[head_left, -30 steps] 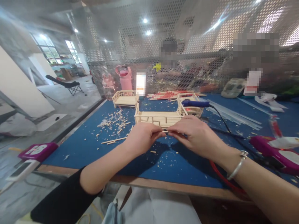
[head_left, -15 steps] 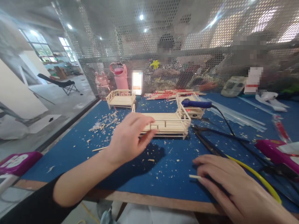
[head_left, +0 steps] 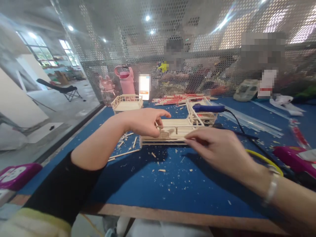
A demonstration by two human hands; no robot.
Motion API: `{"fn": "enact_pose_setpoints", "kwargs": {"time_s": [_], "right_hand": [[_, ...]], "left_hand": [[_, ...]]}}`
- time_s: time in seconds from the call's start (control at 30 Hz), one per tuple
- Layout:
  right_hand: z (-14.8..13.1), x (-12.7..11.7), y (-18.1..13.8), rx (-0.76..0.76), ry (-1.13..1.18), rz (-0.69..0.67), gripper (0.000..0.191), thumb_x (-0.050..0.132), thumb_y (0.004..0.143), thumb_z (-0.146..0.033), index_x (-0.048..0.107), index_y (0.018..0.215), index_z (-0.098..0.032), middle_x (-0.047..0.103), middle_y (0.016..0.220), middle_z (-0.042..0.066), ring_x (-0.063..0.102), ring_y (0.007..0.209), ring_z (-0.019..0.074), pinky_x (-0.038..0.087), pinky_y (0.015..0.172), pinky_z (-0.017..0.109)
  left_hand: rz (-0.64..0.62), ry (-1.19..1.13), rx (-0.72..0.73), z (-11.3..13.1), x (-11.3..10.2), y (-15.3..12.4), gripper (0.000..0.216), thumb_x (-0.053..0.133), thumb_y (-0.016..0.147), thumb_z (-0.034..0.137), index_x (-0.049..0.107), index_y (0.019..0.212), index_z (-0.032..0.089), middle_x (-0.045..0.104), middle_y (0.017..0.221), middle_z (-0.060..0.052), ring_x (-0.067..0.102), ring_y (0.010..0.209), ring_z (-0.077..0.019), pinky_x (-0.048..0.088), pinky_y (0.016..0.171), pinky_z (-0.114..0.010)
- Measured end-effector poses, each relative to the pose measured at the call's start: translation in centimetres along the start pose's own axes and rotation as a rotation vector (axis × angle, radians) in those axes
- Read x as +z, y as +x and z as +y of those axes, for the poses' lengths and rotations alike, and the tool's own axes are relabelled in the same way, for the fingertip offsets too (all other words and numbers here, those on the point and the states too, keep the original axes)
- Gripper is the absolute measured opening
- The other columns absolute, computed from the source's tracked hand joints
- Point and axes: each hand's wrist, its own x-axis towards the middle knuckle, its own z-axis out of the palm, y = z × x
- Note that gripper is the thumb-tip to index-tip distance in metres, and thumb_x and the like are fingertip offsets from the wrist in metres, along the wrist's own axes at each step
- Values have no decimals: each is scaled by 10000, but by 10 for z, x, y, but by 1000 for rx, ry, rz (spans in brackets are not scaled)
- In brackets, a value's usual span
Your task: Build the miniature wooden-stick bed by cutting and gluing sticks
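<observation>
A small bed-shaped model of pale wooden sticks point(head_left: 172, 131) stands on the blue table point(head_left: 158, 184). My left hand point(head_left: 145, 122) grips its left end rail, thumb and fingers closed on the wood. My right hand point(head_left: 217, 148) reaches in from the right, fingers pinched at the model's front right edge; whether a small stick is between them I cannot make out.
A blue glue gun point(head_left: 208, 108) with a black cord lies on a second stick model point(head_left: 202, 117) behind. A third model point(head_left: 127, 102) stands far left by pink bottles point(head_left: 123, 80). Wood scraps point(head_left: 125, 141), purple boxes point(head_left: 293, 156) and people behind a mesh screen.
My left hand moved forward and took hold of the model's left end. My right hand rose from the table near the front edge to the model's front right edge.
</observation>
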Motion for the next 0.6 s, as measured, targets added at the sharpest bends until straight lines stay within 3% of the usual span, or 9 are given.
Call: {"fn": "enact_pose_setpoints", "kwargs": {"time_s": [0.2, 0.37, 0.6], "right_hand": [[0, 30, 2, 219, 96, 91, 173, 530, 790, -265, 689, 761, -204, 668, 618, 4, 582, 538, 135, 430, 541, 250], [4, 30, 4, 389, 200, 66, 165, 565, 753, -300, 693, 709, -205, 601, 515, -16, 525, 473, 129, 389, 474, 247], [1, 32, 18, 485, 284, -3, 140, 613, 705, -297, 689, 663, -187, 639, 535, -1, 535, 476, 127, 377, 456, 243]], "left_hand": [[36, -49, 110, 7, 11, 11, 767, 537, 573, 129, 402, 1326, 194, 680, 981, -57, 626, 804, -182, 433, 674, -230], [97, -31, 131, 12, 22, 16, 801, 579, 606, 158, 329, 1366, 197, 678, 975, -54, 623, 816, -204, 428, 696, -254], [143, -88, 91, 10, 29, 22, 808, 634, 624, 178, 326, 1370, 179, 689, 857, -36, 633, 802, -213, 427, 708, -271]]}}
